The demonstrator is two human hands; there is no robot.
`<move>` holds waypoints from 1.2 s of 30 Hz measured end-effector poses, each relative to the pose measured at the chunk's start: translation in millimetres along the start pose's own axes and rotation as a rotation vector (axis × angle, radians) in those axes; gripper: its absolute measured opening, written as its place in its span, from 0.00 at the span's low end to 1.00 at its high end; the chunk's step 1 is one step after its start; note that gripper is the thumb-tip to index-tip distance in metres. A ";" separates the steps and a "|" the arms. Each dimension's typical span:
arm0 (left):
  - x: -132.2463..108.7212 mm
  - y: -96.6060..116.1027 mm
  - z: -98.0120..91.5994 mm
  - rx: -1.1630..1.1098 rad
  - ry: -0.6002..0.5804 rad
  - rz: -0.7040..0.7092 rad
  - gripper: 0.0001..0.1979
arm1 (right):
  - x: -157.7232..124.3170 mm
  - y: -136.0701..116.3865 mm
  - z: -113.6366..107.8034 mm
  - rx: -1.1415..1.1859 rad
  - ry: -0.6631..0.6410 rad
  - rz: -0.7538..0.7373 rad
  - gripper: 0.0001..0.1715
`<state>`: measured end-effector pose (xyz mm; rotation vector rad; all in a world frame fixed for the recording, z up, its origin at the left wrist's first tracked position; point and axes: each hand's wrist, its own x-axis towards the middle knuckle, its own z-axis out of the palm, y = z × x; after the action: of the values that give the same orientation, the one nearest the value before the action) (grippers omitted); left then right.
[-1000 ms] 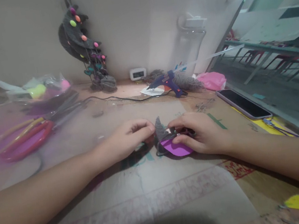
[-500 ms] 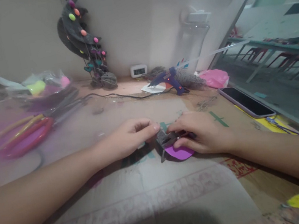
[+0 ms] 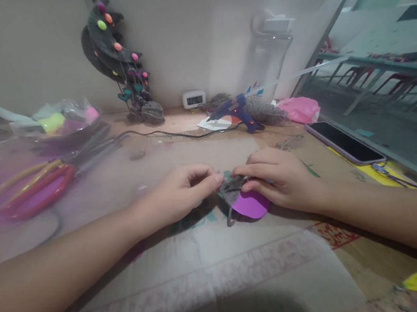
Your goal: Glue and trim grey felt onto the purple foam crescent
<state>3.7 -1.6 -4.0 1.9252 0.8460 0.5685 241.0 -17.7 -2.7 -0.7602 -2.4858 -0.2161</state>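
Between my hands, in the head view, is a purple rounded piece, flat like paper or foam, partly covered with grey yarn. My right hand is closed on the piece's upper right edge, thumb and fingers pinching it at the yarn. On the other side, my left hand has its thumb and forefinger pinched together at the yarn's left end. A small loop of yarn hangs at the lower left of the purple piece. My fingers hide the far side of the work.
A blue glue gun with its cable lies behind my hands. Red-handled scissors and a plastic bag are at left. A phone lies at right. A grey hanging ornament, a small clock and a bottle are at the back.
The purple piece has turned in my fingers, so more of its face shows. My right-hand fingers have shifted slightly over the yarn; the left hand stays almost still.
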 end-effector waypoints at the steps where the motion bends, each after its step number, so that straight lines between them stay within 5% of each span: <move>1: 0.2 -0.4 0.0 0.007 0.000 0.008 0.18 | -0.3 -0.3 0.0 -0.004 -0.006 -0.002 0.18; 36: 0.8 0.3 -0.3 0.085 -0.017 -0.023 0.19 | 1.1 -5.8 0.8 -0.153 0.002 -0.070 0.14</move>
<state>4.2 -1.0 -3.5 1.9917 0.8927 0.5095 236.6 -21.8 -2.8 -0.7342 -2.5177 -0.4362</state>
